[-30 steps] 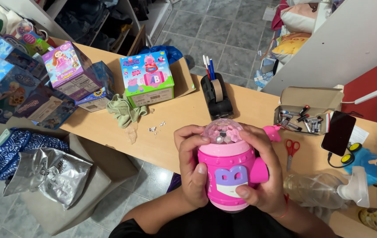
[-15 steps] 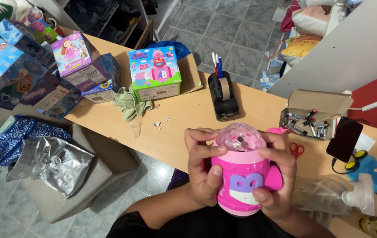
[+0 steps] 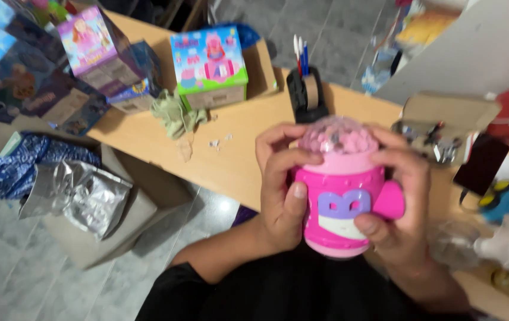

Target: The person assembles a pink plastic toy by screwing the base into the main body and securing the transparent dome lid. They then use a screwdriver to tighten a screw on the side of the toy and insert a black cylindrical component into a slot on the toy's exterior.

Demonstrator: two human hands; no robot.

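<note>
A pink plastic toy [image 3: 341, 196] with a clear faceted dome on top and a purple emblem on its front is held upright in front of me, over the near edge of the wooden table [image 3: 236, 160]. My left hand [image 3: 281, 190] wraps its left side, thumb on the front. My right hand [image 3: 400, 205] grips its right side, thumb near the white patch at the bottom.
Colourful toy boxes [image 3: 210, 65] stand at the table's far left, with a green cloth [image 3: 174, 116] beside them. A black tape dispenser holding pens [image 3: 305, 95] is behind the toy. A phone [image 3: 480, 163], a clear spray bottle [image 3: 480, 249] and a cardboard box [image 3: 451, 113] lie right. A floor carton with silver bags [image 3: 79, 193] sits left.
The view has shifted and the toy now appears closer and more central. Both hands keep the same grip on it.
</note>
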